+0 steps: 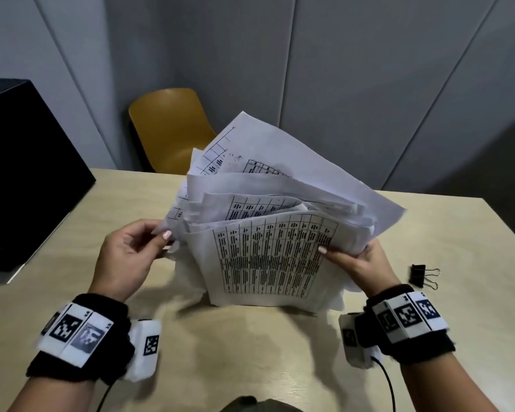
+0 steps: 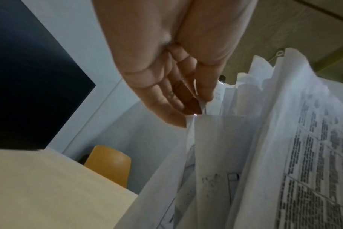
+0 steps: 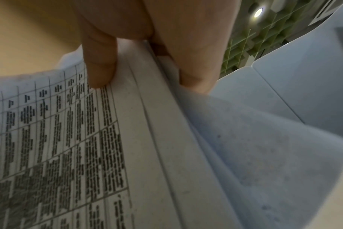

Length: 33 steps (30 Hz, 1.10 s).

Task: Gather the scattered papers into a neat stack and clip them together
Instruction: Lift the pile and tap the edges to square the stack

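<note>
1. The papers [image 1: 268, 233] stand on their bottom edge on the table [image 1: 250, 352], in the middle, between two hands. They are messy. The tops fan out and lean away toward the far side.
2. The front sheet has a grid with dark print on it.
3. The right hand [image 1: 357, 263] grips the right side of the papers. Its thumb [image 3: 100, 68] lies on the front sheet and the other fingers are curled behind.
4. The left hand [image 1: 128, 257] pinches the left edge of some back sheets between thumb and fingers [image 2: 186, 99].
5. A black clip [image 1: 422, 276] lies on the table, just right of the right hand. No hand touches it.
6. Each wrist has a black band with black-and-white squares.
7. A yellow chair [image 1: 173, 129] is behind the table. A black box [image 1: 27, 173] sits on the far left.
</note>
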Tool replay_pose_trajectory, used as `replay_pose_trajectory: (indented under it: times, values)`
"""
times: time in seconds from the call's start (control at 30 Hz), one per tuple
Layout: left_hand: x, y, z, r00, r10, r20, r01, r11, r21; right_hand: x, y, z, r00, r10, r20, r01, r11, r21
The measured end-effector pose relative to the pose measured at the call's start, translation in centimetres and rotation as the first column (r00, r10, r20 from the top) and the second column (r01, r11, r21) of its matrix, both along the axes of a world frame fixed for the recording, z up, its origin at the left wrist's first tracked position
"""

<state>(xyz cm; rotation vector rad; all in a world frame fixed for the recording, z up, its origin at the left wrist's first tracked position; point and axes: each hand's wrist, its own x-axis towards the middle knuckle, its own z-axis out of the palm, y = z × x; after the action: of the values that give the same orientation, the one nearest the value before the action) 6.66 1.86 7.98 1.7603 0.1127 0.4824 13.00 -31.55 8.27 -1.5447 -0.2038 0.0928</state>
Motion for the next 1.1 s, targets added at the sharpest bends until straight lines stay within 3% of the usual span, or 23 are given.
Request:
replay_pose_trajectory:
  times: [0.1,0.27,0.33,0.5,0.7,0.8,0.9,1.03,1.1]
  values:
    - [0.3,0.1,1.1,0.995,0.008,0.104,-0.014,0.998,0.060,0.1,0.0,0.2,1.000,0.012,0.005,-0.012,1.000,-0.002]
    - [1.0,-0.6,4.2,0.957,-0.071,0.281,0.122,0.978,-0.170,0.1,-0.2,0.3,0.999,0.046,0.011,-0.046,0.998,0.030]
    - [1.6,-1.3,5.0,0.947,-0.108,0.304,0.162,0.974,-0.156,0.0,0.0,0.3,0.999,0.051,0.011,-0.052,0.997,0.052]
    - [3.3,-3.5,4.9,0.969,-0.075,0.237,0.069,0.997,0.034,-0.1,0.1,0.4,0.998,0.058,0.021,-0.059,0.996,0.071]
    - [4.4,-5.2,7.0,0.952,-0.290,0.095,0.272,0.948,0.168,0.4,0.3,-0.1,1.000,0.014,0.020,-0.015,0.998,0.054]
    - [4.1,-4.9,7.3,0.930,-0.347,0.123,0.335,0.936,0.113,0.8,0.5,-0.4,0.998,-0.066,0.024,0.064,0.994,0.092]
    - [3.3,-1.2,6.0,0.960,-0.253,0.123,0.265,0.960,-0.089,1.0,0.3,-0.5,0.995,-0.091,0.041,0.086,0.990,0.112]
    - [2.4,2.0,0.9,0.970,-0.177,-0.163,0.181,0.983,0.010,0.9,0.3,0.0,0.997,-0.077,0.016,0.074,0.989,0.131]
    - [2.0,1.8,-1.5,0.949,-0.171,-0.266,0.160,0.985,-0.062,0.9,0.4,0.2,0.999,-0.046,0.013,0.043,0.989,0.145]
